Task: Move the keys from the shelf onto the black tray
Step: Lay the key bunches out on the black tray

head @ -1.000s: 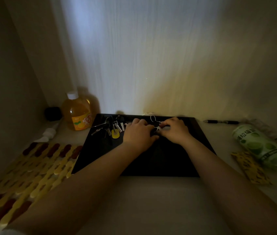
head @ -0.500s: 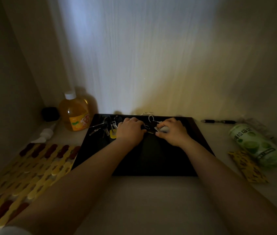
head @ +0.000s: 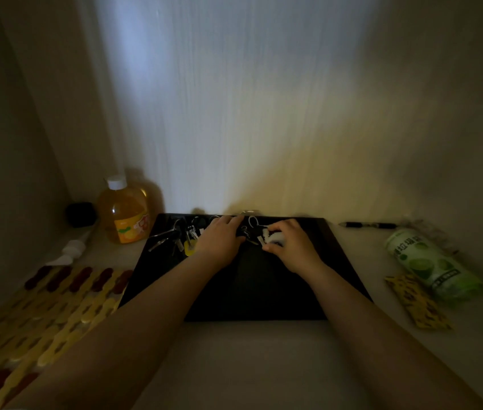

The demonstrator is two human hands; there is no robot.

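Note:
A black tray (head: 264,285) lies on the dim shelf in front of me. Several keys on rings with white and yellow tags (head: 181,238) rest on its far left part. My left hand (head: 219,241) lies flat on the tray's far middle, fingers reaching toward the back rim and a small ring there. My right hand (head: 290,247) is curled around a white-tagged key bunch (head: 267,236) on the tray. More dark keys (head: 246,232) sit between the two hands, partly hidden.
An orange juice bottle (head: 125,211) stands left of the tray, with a black object (head: 80,214) and a white tube (head: 71,250) beside it. A yellow and red patterned mat (head: 42,315) lies front left. A pen (head: 367,225), green packet (head: 429,261) and yellow sachet (head: 415,300) lie at the right.
Both hands have shifted a little toward the tray's far edge. The right hand now shows the white tag in its fingers, and the left hand's fingers have stretched farther back.

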